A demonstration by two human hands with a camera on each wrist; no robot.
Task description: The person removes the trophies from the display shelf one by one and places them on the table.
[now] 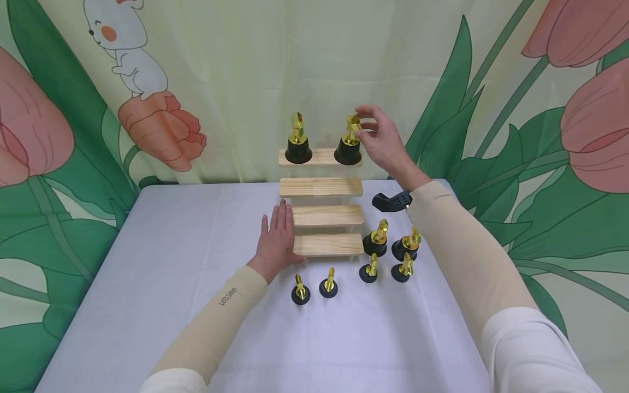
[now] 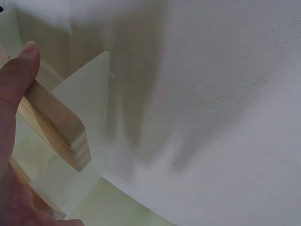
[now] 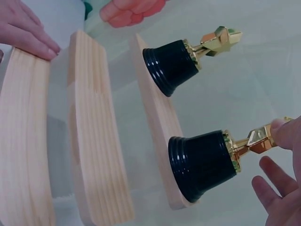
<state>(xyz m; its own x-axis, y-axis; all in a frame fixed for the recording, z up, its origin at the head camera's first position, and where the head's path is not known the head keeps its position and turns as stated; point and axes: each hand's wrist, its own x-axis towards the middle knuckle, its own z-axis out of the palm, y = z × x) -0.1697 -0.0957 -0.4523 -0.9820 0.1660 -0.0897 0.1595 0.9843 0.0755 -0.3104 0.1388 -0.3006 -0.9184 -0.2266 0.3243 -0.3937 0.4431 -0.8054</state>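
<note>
A tiered stand with wooden shelves [image 1: 320, 187] stands at the back of the table. Two gold star trophies with black bases are on its top shelf [image 3: 157, 122]: one trophy [image 1: 298, 149] at the left end, the other trophy [image 1: 348, 150] at the right. My right hand [image 1: 384, 143] pinches the right trophy by its gold star [image 3: 259, 140], and its base sits upright on the shelf. My left hand [image 1: 276, 236] rests with straight fingers along the left ends of the lower shelves. In the left wrist view, its thumb [image 2: 26, 66] lies against a shelf end [image 2: 70, 136].
Several smaller trophies stand right of the stand, among them a trophy [image 1: 378, 238] close beside the lowest shelf. Two small trophies [image 1: 328, 283] are in front. A black curved object [image 1: 391, 202] lies beneath my right wrist. A printed curtain [image 1: 245, 93] hangs behind the table.
</note>
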